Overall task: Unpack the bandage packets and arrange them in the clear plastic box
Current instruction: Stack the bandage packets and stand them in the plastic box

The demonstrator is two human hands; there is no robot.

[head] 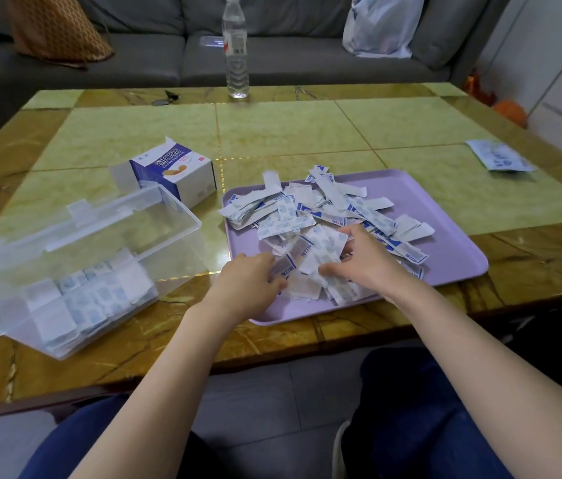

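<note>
our left hand (250, 278) and right hand (364, 259) meet on the bandage packets (307, 216) heaped on the purple tray (445, 243). both curl round a few, though blur leaves the left's grip unsure. at the tray's nine o'clock, the clear plastic box (176, 219) holds more; the carton (183, 174) sits at eleven.

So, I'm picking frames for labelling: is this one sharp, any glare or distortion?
Head view: bandage packets at the left hand and right hand are motion-blurred; dotted glare runs along the table beside the clear plastic box; the wide lens bows the table's edges.
</note>
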